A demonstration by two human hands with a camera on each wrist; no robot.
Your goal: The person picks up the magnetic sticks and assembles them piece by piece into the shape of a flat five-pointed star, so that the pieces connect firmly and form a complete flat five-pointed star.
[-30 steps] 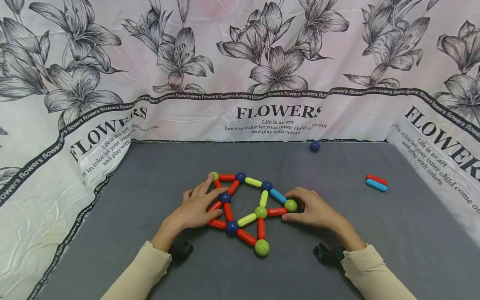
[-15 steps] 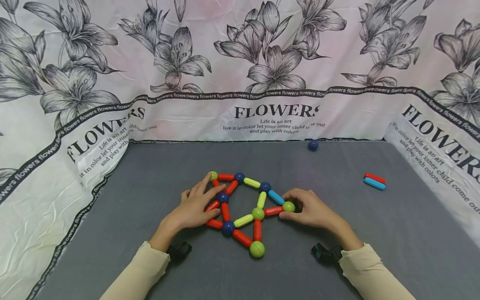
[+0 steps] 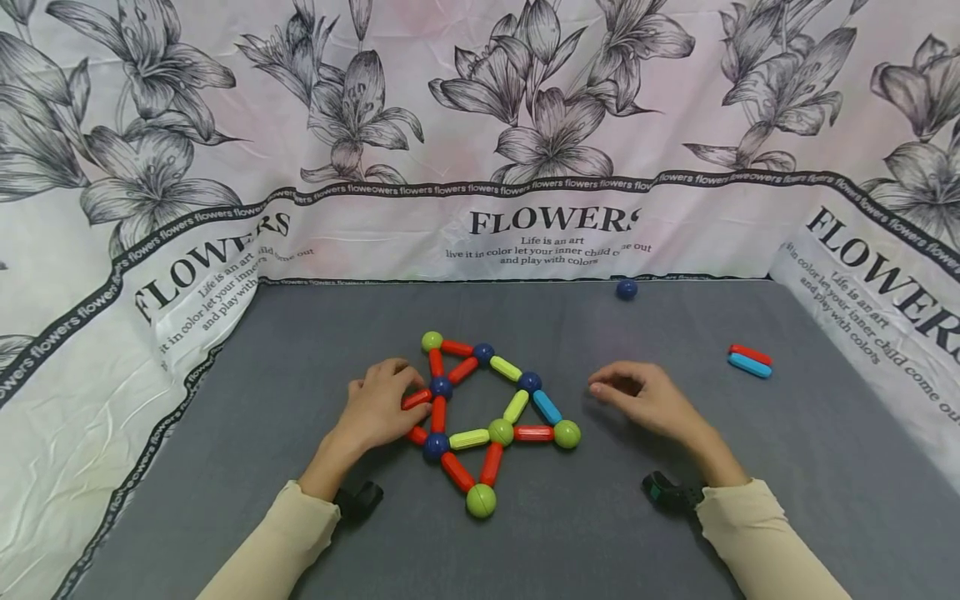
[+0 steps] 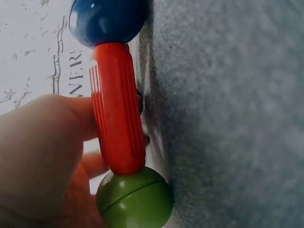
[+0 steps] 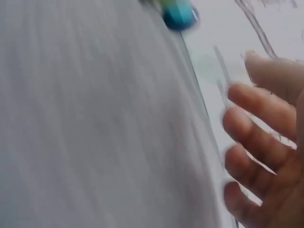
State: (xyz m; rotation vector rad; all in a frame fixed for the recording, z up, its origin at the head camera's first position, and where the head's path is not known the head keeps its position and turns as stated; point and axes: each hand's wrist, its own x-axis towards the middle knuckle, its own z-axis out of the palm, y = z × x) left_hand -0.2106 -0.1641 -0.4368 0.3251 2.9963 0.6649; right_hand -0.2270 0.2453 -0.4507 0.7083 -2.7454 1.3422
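Note:
A flat frame of magnetic rods and balls lies on the grey table, in red, yellow-green and blue. At its left corner my left hand (image 3: 381, 406) pinches a red rod (image 3: 417, 399) between thumb and fingers. Close up in the left wrist view, another red rod (image 4: 117, 109) joins a blue ball (image 4: 108, 20) to a green ball (image 4: 135, 197); the head view hides that green ball under the hand. My right hand (image 3: 643, 398) is off the frame, fingers loosely bent and holding nothing. It hovers right of the green corner ball (image 3: 567, 434), which joins a red rod (image 3: 534, 433) and a light-blue rod (image 3: 547, 407).
A loose dark-blue ball (image 3: 626, 289) sits at the table's back edge. To the right, a red rod (image 3: 750, 355) and a light-blue rod (image 3: 750, 366) lie side by side. Flower-printed cloth (image 3: 555, 233) stands behind the grey table (image 3: 585, 533).
The frame has turned clockwise. My right hand has let go of the green corner ball and moved right. My left fingers have drawn back from the far green ball to the left corner.

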